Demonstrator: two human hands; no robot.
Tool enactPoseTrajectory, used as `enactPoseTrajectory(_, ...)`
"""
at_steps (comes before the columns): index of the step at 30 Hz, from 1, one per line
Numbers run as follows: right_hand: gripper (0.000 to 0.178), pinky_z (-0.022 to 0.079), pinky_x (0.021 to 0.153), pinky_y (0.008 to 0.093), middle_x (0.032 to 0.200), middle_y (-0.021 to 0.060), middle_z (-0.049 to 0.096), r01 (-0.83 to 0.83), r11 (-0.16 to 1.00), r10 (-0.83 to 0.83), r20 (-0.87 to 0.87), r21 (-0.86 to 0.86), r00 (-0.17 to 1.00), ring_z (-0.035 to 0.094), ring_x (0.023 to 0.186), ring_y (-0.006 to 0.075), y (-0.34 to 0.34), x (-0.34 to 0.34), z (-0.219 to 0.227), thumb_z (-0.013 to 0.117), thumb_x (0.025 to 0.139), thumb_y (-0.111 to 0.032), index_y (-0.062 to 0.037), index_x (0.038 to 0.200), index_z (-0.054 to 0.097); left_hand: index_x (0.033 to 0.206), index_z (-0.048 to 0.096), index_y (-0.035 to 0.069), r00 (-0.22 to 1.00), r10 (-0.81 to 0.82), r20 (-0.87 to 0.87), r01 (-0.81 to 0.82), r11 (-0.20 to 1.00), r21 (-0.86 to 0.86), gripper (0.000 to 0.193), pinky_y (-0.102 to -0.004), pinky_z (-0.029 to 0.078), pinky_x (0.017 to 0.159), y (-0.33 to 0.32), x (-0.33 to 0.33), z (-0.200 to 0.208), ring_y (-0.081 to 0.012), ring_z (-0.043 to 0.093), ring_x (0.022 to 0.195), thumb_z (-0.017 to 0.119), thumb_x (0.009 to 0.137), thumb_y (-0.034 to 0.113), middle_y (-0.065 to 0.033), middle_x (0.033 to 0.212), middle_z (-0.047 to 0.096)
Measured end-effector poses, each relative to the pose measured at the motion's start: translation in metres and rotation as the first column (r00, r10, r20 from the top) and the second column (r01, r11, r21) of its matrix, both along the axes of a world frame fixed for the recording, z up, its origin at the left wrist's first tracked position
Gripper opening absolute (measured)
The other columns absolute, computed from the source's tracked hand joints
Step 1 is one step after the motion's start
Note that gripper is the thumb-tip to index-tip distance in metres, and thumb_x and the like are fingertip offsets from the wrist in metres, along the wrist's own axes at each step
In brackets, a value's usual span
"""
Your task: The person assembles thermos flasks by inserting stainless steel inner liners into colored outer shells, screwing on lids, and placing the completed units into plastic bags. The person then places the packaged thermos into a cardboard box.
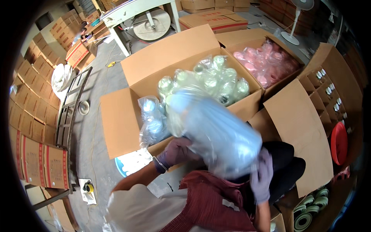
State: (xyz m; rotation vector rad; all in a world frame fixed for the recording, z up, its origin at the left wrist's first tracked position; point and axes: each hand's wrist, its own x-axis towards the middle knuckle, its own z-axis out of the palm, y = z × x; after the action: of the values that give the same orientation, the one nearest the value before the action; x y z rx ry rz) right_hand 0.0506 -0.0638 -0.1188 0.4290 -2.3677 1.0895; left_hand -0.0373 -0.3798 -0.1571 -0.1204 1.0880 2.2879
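A clear plastic bag of blue, bottle-like pieces (220, 131), smeared by motion, slants across in front of me over the near edge of the open carton. My right hand (262, 178), in a pale purple glove, is closed on its lower right end. My left hand (177, 152), gloved too, grips at the bag's lower left side, its fingertips partly hidden. Inside the open carton (116, 120) are several bagged pale green pieces (210, 79). Another bag of blue pieces (152, 120) stands in the carton's near left corner.
Beyond it, a carton holds bagged pink pieces (266, 62). At right stand a divided carton (315, 87), a red round lid or basin (339, 144) and green ring-shaped parts (309, 210). Stacked cartons (42, 162) and a metal rack (71, 108) line the left; a fan (295, 19) stands behind.
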Motion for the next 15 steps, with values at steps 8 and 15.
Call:
enactPoseTrajectory(8,0.034,0.037,0.1,0.0513,0.122,0.0193,0.052,0.026,0.896,-0.072,0.087,0.444,0.994,0.05,0.112,0.0395,0.02,-0.061,-0.016,0.063,0.081,-0.015,-0.0046,0.113,0.059,0.081,0.062,-0.001,0.441,0.656,-0.612,-0.888,0.222,-0.402,0.025,-0.0348,0.048,0.066,-0.1,-0.121,-0.063,-0.0269,0.062,0.068,0.058,0.088,0.023,-0.0139,0.077,0.061)
enactPoseTrajectory(15,0.03,0.034,0.106,0.0524,0.116,0.0158,0.056,0.099,0.769,-0.212,0.106,0.632,0.971,0.052,0.112,0.0355,0.054,-0.038,-0.04,0.059,0.079,-0.011,-0.0054,0.109,0.061,0.084,0.063,-0.006,0.552,0.342,-0.761,-0.71,-0.285,-0.644,0.035,-0.0468,0.046,0.079,-0.166,-0.249,-0.169,-0.0431,0.061,0.087,0.066,0.077,0.028,-0.0288,0.088,0.064)
